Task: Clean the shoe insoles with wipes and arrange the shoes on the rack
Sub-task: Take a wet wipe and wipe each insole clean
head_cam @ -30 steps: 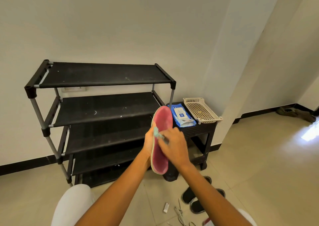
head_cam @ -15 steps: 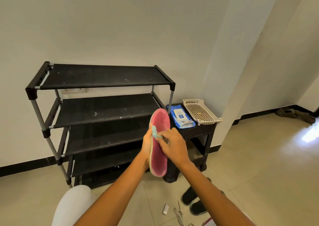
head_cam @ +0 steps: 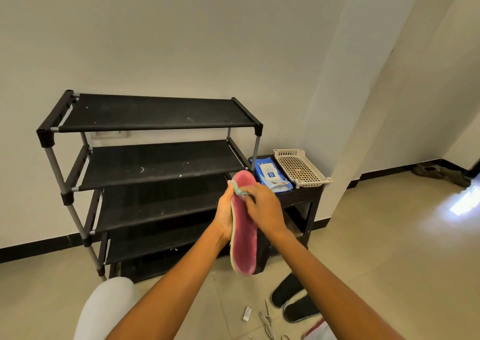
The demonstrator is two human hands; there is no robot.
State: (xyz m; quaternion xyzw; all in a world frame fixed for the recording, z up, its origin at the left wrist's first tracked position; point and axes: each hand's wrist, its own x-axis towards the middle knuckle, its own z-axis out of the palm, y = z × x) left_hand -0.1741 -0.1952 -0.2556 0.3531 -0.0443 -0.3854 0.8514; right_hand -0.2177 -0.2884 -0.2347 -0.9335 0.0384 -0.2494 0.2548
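I hold a pink insole (head_cam: 244, 246) upright in front of the rack, toe end up. My left hand (head_cam: 224, 216) grips its left edge from behind. My right hand (head_cam: 263, 207) presses a crumpled pale green wipe (head_cam: 238, 188) against the insole's upper part. The black shoe rack (head_cam: 155, 163) stands against the wall with bare shelves. A blue pack of wipes (head_cam: 271, 175) lies on a small dark side table (head_cam: 301, 199) to the rack's right. A pair of black shoes (head_cam: 294, 299) sits on the floor below my right forearm.
A cream perforated plastic tray (head_cam: 301, 168) rests beside the wipes pack. Loose shoelaces (head_cam: 266, 319) and a small white object (head_cam: 247, 313) lie on the tiled floor. My white-clad knee (head_cam: 104, 311) is at the bottom left. Dark shoes (head_cam: 441, 173) lie far right by the wall.
My right hand with the wipe has slid upward along the insole toward its toe end. The insole has stayed upright in my left hand.
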